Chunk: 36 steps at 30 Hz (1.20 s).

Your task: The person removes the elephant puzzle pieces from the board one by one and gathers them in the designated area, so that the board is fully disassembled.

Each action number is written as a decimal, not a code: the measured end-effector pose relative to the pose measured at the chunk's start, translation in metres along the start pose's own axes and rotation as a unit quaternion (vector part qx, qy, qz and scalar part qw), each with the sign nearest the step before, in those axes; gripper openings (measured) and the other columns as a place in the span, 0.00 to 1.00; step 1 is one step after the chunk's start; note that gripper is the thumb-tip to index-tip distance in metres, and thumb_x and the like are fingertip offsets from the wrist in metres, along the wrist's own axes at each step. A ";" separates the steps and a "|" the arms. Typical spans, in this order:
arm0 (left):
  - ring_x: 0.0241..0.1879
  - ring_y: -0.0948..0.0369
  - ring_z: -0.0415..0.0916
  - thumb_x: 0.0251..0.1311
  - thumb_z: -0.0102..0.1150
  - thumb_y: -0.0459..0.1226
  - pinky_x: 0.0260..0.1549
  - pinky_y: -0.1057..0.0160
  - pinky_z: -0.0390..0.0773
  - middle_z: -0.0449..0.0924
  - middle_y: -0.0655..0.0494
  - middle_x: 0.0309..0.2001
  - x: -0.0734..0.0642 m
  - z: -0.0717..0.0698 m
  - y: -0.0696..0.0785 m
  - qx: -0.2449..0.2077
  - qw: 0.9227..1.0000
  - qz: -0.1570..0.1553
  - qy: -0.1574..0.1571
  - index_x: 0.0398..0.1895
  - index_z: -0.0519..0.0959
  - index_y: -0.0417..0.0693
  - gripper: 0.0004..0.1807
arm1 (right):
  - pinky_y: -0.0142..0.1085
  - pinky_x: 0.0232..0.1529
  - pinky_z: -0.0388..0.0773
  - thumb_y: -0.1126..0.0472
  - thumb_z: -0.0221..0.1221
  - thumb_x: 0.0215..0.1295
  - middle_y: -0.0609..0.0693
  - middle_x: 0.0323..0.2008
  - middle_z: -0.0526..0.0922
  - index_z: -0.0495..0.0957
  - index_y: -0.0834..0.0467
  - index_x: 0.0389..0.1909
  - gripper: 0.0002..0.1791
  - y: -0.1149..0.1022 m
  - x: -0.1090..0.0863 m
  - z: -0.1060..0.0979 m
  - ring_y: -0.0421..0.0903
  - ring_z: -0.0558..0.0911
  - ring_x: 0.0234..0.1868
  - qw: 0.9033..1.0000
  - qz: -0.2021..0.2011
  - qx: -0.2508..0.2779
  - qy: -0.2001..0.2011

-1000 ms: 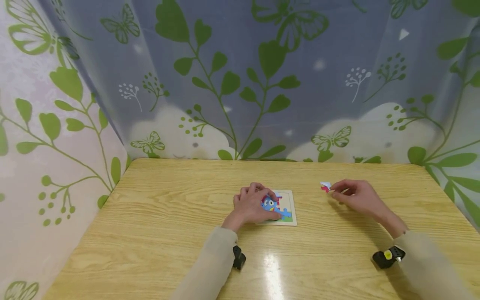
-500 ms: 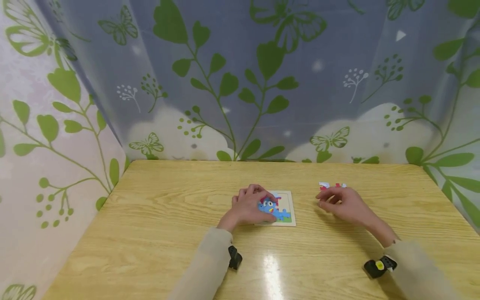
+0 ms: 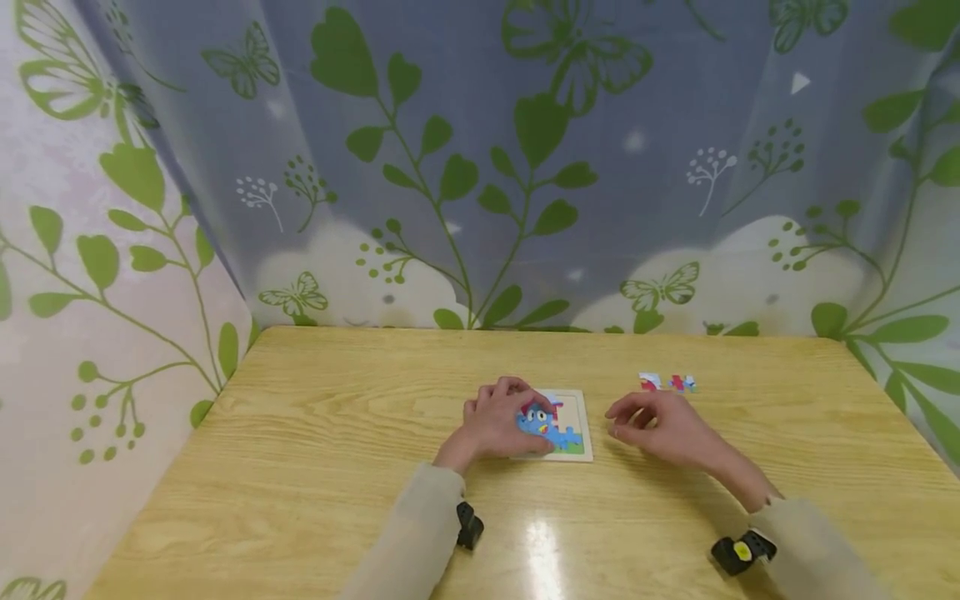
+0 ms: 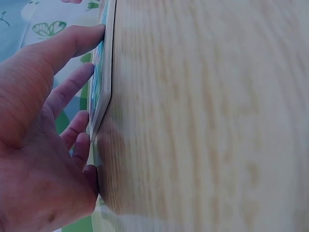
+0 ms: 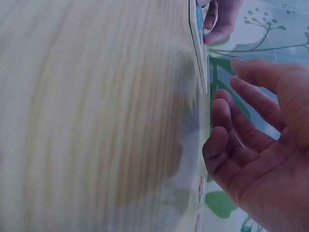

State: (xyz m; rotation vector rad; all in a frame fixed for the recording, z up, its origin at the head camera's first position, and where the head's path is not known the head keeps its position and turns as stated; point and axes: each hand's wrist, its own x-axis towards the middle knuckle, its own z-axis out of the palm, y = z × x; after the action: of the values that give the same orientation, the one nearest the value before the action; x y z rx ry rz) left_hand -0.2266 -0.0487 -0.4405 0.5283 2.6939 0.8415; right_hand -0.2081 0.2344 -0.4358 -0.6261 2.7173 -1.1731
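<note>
- Resting thumb and fingers on the framed jigsaw puzzle [image 3: 588, 423], the left hand [image 3: 497, 422] arches over its left part, thumb along the near side and index finger farther back; digits are spread and relaxed, pressing on the board rather than wrapped round it
- The puzzle lies flat on the wooden table [image 3: 337, 417], mostly to the right of the left palm; a blue cartoon figure with big white eyes shows in the gap between thumb and index finger, and a pale unfilled area shows at the upper right of the frame
- The right hand [image 3: 667, 429] hangs just right of the puzzle, apart from it, fingers loosely bent, and the right wrist view shows a gap between thumb and index finger with nothing gripped
- Just beyond the right hand lie a red-and-white puzzle piece [image 3: 649, 382] and, beside it, more loose pieces [image 3: 678, 383] in red, white and pale blue; how many is too small to tell
- The left hand covers the left side of the puzzle in the head view
- Each wrist carries a black camera, left camera [image 3: 469, 527] and right camera [image 3: 742, 553], at the cuffs of beige sleeves; behind the table hangs a curtain [image 3: 465, 250] printed with leaves and butterflies
- Compared with a second ago, the right hand has come from the loose pieces towards the puzzle, leaving those pieces uncovered, while the left hand stays on the board
</note>
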 end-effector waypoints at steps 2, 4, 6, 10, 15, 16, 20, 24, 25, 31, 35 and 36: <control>0.70 0.44 0.55 0.54 0.71 0.55 0.58 0.42 0.59 0.61 0.58 0.72 0.000 0.001 0.000 -0.001 1.000 -0.001 0.000 0.54 0.80 0.74 0.22 | 0.32 0.31 0.79 0.61 0.68 0.65 0.48 0.36 0.86 0.85 0.58 0.45 0.09 -0.003 0.001 0.002 0.38 0.81 0.33 1.000 0.002 0.007 -0.008; 0.70 0.44 0.55 0.54 0.71 0.55 0.58 0.42 0.59 0.61 0.58 0.72 0.000 0.001 0.000 -0.001 1.000 -0.002 0.001 0.54 0.80 0.74 0.22 | 0.31 0.31 0.78 0.60 0.68 0.65 0.48 0.36 0.85 0.85 0.57 0.45 0.10 -0.005 0.001 0.004 0.38 0.81 0.33 1.000 0.005 0.010 -0.016; 0.70 0.45 0.55 0.53 0.72 0.55 0.58 0.42 0.59 0.61 0.59 0.72 0.000 0.001 0.000 0.001 1.000 -0.004 0.002 0.53 0.80 0.75 0.22 | 0.31 0.32 0.78 0.59 0.68 0.65 0.48 0.36 0.85 0.85 0.57 0.45 0.10 -0.007 0.003 0.006 0.39 0.81 0.33 1.000 0.001 0.009 -0.022; 0.70 0.44 0.55 0.53 0.71 0.55 0.57 0.42 0.59 0.61 0.59 0.72 -0.001 0.001 -0.002 0.003 1.000 -0.003 0.005 0.53 0.80 0.75 0.22 | 0.31 0.32 0.78 0.60 0.68 0.65 0.47 0.35 0.85 0.85 0.57 0.45 0.10 -0.010 0.005 0.011 0.38 0.80 0.32 0.999 -0.015 0.008 -0.029; 0.69 0.44 0.55 0.54 0.71 0.55 0.58 0.42 0.59 0.61 0.59 0.70 -0.004 0.003 -0.003 -0.003 1.000 -0.004 0.001 0.53 0.80 0.75 0.22 | 0.31 0.29 0.77 0.60 0.69 0.64 0.47 0.33 0.84 0.85 0.57 0.45 0.10 -0.011 0.008 0.019 0.36 0.79 0.29 0.999 -0.020 0.015 -0.044; 0.69 0.44 0.55 0.54 0.71 0.55 0.58 0.42 0.59 0.61 0.59 0.70 -0.005 0.003 -0.003 -0.004 1.000 -0.004 0.001 0.53 0.80 0.75 0.22 | 0.31 0.29 0.77 0.60 0.69 0.64 0.47 0.33 0.84 0.85 0.57 0.45 0.11 -0.012 0.009 0.021 0.36 0.79 0.28 0.999 -0.021 0.015 -0.048; 0.70 0.43 0.55 0.54 0.71 0.55 0.58 0.40 0.59 0.61 0.57 0.70 -0.005 0.003 -0.002 -0.004 1.000 0.000 0.006 0.54 0.80 0.74 0.22 | 0.30 0.29 0.76 0.59 0.69 0.64 0.47 0.33 0.83 0.84 0.57 0.47 0.13 -0.013 0.012 0.024 0.36 0.78 0.28 0.998 -0.020 0.011 -0.060; 0.70 0.43 0.55 0.54 0.72 0.55 0.58 0.40 0.59 0.61 0.58 0.70 -0.003 0.002 -0.001 -0.004 1.000 0.000 0.005 0.53 0.80 0.73 0.22 | 0.30 0.28 0.75 0.59 0.69 0.64 0.47 0.32 0.82 0.83 0.58 0.50 0.15 -0.015 0.015 0.024 0.36 0.76 0.26 0.997 -0.015 0.006 -0.073; 0.69 0.43 0.55 0.54 0.72 0.55 0.58 0.40 0.59 0.61 0.58 0.70 -0.002 0.002 -0.001 -0.003 1.000 0.000 0.004 0.53 0.80 0.73 0.22 | 0.30 0.28 0.75 0.59 0.69 0.64 0.47 0.32 0.82 0.83 0.58 0.50 0.15 -0.016 0.016 0.024 0.36 0.76 0.26 0.997 -0.015 0.004 -0.075; 0.69 0.44 0.55 0.53 0.72 0.55 0.56 0.42 0.59 0.61 0.59 0.71 0.001 0.001 -0.001 0.000 1.000 0.000 0.005 0.53 0.80 0.74 0.22 | 0.30 0.29 0.74 0.59 0.69 0.64 0.46 0.29 0.81 0.83 0.58 0.53 0.17 -0.018 0.021 0.024 0.36 0.75 0.24 0.996 -0.017 -0.003 -0.086; 0.69 0.44 0.56 0.53 0.72 0.56 0.56 0.42 0.59 0.61 0.59 0.70 0.001 0.001 0.000 0.002 1.000 -0.002 0.004 0.53 0.80 0.75 0.22 | 0.30 0.29 0.73 0.59 0.69 0.64 0.46 0.28 0.79 0.84 0.58 0.52 0.16 -0.018 0.023 0.025 0.36 0.74 0.24 0.995 -0.021 -0.001 -0.093; 0.69 0.44 0.56 0.53 0.72 0.56 0.56 0.42 0.59 0.61 0.59 0.71 0.002 0.001 0.000 0.002 1.000 -0.002 0.004 0.53 0.80 0.75 0.22 | 0.30 0.29 0.73 0.60 0.69 0.64 0.45 0.27 0.79 0.84 0.58 0.51 0.16 -0.018 0.023 0.025 0.36 0.74 0.24 0.995 -0.022 -0.001 -0.093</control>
State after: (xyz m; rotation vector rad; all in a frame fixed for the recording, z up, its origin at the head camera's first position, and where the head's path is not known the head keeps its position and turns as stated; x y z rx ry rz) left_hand -0.2278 -0.0478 -0.4418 0.5221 2.7038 0.8390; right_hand -0.2166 0.1970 -0.4386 -0.7588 2.5623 -1.0623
